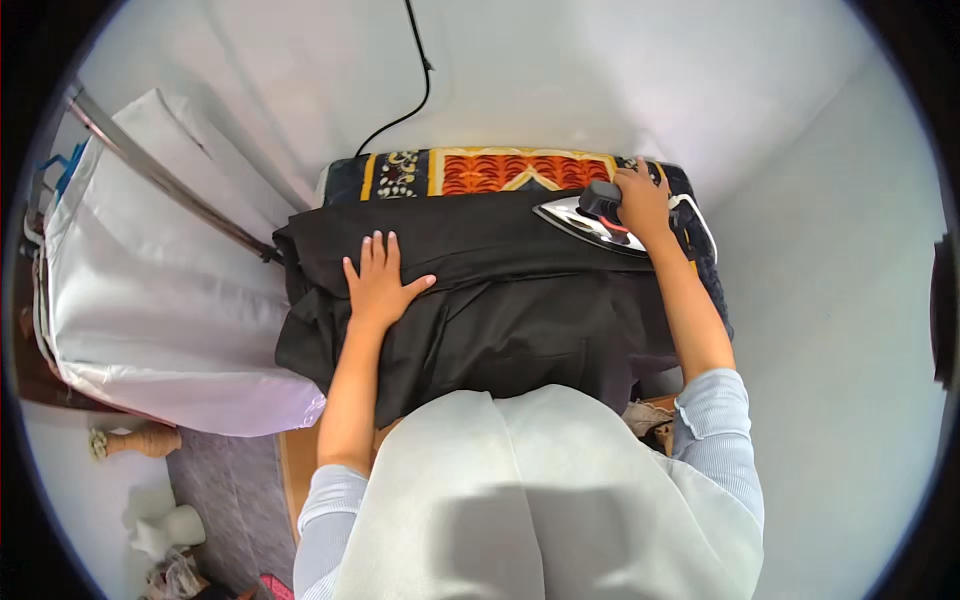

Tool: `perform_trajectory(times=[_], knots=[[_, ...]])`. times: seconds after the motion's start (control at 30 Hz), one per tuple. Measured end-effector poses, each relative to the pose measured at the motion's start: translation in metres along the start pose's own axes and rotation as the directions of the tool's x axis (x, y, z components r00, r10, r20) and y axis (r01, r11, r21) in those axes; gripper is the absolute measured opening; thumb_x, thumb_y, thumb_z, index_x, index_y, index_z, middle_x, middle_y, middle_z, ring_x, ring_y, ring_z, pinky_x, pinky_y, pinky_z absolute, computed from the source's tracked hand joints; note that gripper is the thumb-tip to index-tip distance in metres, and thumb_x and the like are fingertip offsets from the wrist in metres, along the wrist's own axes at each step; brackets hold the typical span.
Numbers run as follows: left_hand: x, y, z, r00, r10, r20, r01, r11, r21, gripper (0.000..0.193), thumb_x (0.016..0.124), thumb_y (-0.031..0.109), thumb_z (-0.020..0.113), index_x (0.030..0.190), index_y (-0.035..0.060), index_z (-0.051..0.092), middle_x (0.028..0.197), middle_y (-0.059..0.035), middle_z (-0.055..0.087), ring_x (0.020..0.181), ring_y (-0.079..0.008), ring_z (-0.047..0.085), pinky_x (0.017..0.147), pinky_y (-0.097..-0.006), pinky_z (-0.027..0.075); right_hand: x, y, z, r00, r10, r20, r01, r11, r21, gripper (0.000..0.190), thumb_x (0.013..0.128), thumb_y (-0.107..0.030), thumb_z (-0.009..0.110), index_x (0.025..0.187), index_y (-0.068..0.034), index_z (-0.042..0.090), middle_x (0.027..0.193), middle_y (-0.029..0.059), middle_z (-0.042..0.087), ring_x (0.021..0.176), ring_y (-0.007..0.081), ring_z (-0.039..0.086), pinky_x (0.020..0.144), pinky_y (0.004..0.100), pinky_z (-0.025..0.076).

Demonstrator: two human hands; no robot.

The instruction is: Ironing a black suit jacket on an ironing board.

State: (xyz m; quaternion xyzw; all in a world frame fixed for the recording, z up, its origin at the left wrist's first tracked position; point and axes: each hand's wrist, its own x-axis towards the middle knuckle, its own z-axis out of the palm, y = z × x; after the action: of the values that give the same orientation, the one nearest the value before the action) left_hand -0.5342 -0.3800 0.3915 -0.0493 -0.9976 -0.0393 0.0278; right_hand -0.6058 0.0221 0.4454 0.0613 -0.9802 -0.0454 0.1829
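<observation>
A black garment (517, 315) lies spread over a patterned cloth-covered board (525, 172), its lower part hanging towards me in folds. My left hand (379, 289) rests palm down on the garment's left part, fingers spread and holding nothing. At the right end, my right hand (643, 199) grips the handle of a clothes iron (581, 217). The iron's metal soleplate sits on the black fabric with its tip pointing left. A white cord (701, 214) runs from the iron's rear along the board's right edge.
To the left, garments under a whitish cover (172, 292) hang from a metal rail (172, 180). A black cable (426, 82) runs down the back wall to the board. Close by on the right stands a pale wall (825, 300). A vase (142, 442) is at lower left.
</observation>
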Motion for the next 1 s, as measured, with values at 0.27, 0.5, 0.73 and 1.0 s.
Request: perform_trajectory(times=[0.27,0.5,0.73,1.0], knots=[[-0.048,0.018,-0.006,0.999,0.04,-0.003,-0.039,0.999,0.024,0.053,0.094,0.035,0.042,0.14,0.0103,0.035,0.144,-0.0142,0.036,0.133,-0.0293,0.033,0.104,-0.0594,0.023,0.024,-0.124,0.005,0.943,-0.28,-0.178,0.304,0.944,0.127,0.037,0.061,-0.007,0.067,0.097,-0.01,0.061,0.112,0.0065,0.059,0.126,0.0279,0.042,0.09,0.0549,0.036],[-0.062,0.016,0.006,0.997,0.008,-0.076,-0.008,1.0,0.0,0.052,0.096,0.029,0.038,0.139,0.0013,0.032,0.145,-0.0137,0.034,0.135,-0.0281,0.031,0.104,-0.0574,0.025,0.028,-0.188,0.001,0.896,-0.324,-0.304,0.381,0.912,0.15,0.015,0.078,-0.012,0.057,0.092,-0.006,0.057,0.108,0.0097,0.057,0.127,0.029,0.043,0.09,0.0625,0.039],[-0.06,0.016,0.002,1.0,0.001,0.02,-0.001,1.0,0.013,0.052,0.097,0.03,0.035,0.141,0.0029,0.029,0.148,-0.0118,0.03,0.137,-0.0262,0.027,0.106,-0.0571,0.024,0.036,-0.103,0.006,0.975,-0.199,-0.102,0.198,0.98,-0.022,0.016,0.086,-0.016,0.049,0.098,-0.013,0.058,0.12,0.0098,0.055,0.132,0.0264,0.038,0.093,0.0676,0.032],[-0.06,0.012,-0.011,0.989,-0.012,0.146,0.012,1.0,-0.002,0.053,0.096,0.03,0.036,0.142,0.0039,0.029,0.148,-0.0116,0.029,0.137,-0.0266,0.027,0.106,-0.0572,0.024,0.014,0.04,0.023,0.981,0.181,-0.066,-0.183,0.982,-0.036,0.028,0.078,-0.004,0.056,0.104,-0.013,0.06,0.116,0.0061,0.058,0.131,0.0258,0.039,0.092,0.0675,0.035]])
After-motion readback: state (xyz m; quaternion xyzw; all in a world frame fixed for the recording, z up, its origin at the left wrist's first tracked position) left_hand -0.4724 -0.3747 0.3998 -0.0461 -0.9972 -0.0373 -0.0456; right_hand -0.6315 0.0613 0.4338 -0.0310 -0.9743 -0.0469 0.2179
